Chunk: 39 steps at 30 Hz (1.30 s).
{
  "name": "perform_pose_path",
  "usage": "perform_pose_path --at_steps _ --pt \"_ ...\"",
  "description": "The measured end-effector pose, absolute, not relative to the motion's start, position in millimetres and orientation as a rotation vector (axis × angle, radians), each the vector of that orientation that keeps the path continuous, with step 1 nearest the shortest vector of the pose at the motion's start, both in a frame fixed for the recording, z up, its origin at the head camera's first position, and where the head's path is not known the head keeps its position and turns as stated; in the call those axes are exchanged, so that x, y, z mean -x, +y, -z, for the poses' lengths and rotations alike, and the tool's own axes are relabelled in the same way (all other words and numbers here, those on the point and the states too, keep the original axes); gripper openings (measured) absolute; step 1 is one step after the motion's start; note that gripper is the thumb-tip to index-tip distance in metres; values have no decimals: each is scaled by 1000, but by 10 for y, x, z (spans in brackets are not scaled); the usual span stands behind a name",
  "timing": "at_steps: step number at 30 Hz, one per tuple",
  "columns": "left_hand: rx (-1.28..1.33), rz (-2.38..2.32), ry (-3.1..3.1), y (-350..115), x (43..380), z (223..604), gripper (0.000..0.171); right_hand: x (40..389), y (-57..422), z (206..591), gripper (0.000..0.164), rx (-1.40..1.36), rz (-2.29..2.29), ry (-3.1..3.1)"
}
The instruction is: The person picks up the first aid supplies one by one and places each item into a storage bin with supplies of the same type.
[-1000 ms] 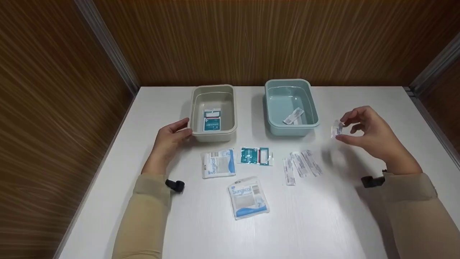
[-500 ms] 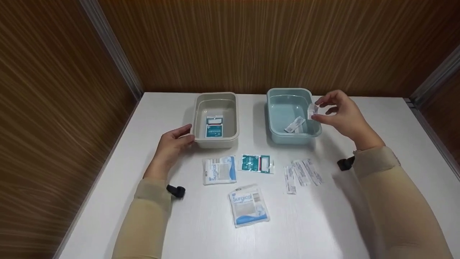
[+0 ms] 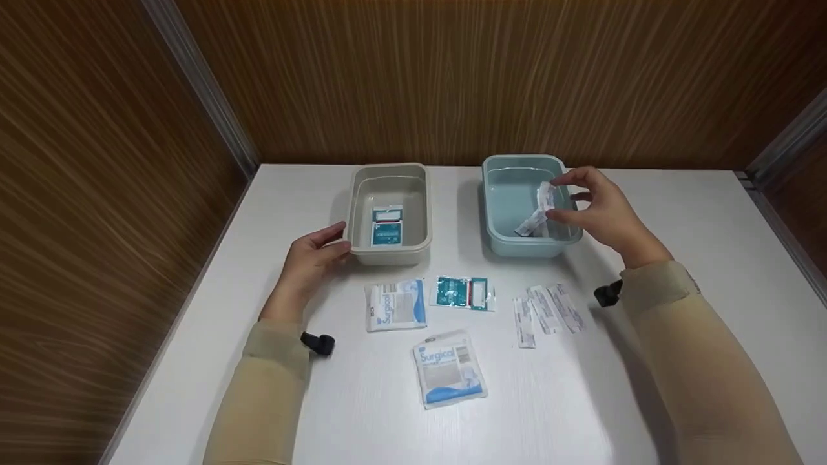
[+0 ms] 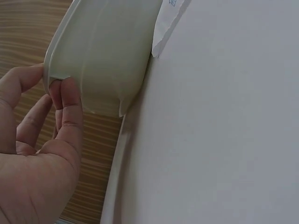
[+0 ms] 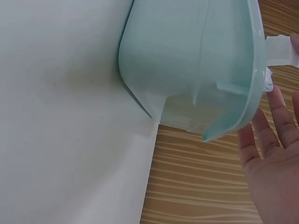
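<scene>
In the head view my left hand (image 3: 310,263) pinches the near left corner of a beige plastic bin (image 3: 389,258). The left wrist view has the thumb under its rim and a finger on the rim. A teal and white sachet (image 3: 387,226) lies inside. My right hand (image 3: 606,210) is at the right rim of a light blue bin (image 3: 526,248), pinching a wrapped adhesive bandage (image 3: 546,194) over its inside. Below that bandage another wrapped strip (image 3: 531,223) lies in the bin, partly overlapped in view. The right wrist view shows the bandage's white end (image 5: 279,50) beyond the rim.
On the white table (image 3: 362,400), in front of the bins, lie two "Surgical" packs, one left (image 3: 395,305) and one nearer (image 3: 449,369). A teal sachet (image 3: 462,293) and 3 wrapped strips (image 3: 544,310) lie beside them. A wood-grain wall (image 3: 413,84) stands behind.
My right hand has carried the bandage leftward from the table's right side to over the blue bin, then lowered it inside the rim. The left hand stays at the beige bin.
</scene>
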<state>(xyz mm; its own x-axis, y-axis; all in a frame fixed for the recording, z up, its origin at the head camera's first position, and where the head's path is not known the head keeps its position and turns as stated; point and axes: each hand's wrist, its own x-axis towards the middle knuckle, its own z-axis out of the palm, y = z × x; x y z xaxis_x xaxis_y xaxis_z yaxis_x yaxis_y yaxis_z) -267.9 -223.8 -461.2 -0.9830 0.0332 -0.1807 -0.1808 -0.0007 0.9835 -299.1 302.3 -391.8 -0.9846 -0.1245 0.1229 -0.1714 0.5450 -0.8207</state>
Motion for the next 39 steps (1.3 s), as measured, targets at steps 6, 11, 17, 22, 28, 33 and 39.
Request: perform_pose_path --at_steps 6,11,17,22,28,33,39 --pt "165 -2094 2135 -2260 2670 4621 58 3021 2993 3929 88 -244 -1487 -2811" --pt "170 -2091 2133 -2249 2678 4628 58 2964 3031 3922 93 -253 -1483 -2833" --pt "156 -2083 2126 -2234 2708 4603 59 2846 3159 3894 90 -195 -1440 -2827" --pt "149 -2079 2126 -2233 2738 4589 60 2713 3275 3869 97 -125 -1403 -2834" --pt "130 -2096 2118 -2243 2748 4581 59 2596 3366 3902 94 -168 -1421 -2736" --pt "116 -2107 2109 -2221 2757 4586 59 2493 3431 3946 94 -187 -1412 -2710" --pt "135 -2111 2101 -2204 2773 4600 58 2269 3476 4012 89 -191 -1430 -2663"
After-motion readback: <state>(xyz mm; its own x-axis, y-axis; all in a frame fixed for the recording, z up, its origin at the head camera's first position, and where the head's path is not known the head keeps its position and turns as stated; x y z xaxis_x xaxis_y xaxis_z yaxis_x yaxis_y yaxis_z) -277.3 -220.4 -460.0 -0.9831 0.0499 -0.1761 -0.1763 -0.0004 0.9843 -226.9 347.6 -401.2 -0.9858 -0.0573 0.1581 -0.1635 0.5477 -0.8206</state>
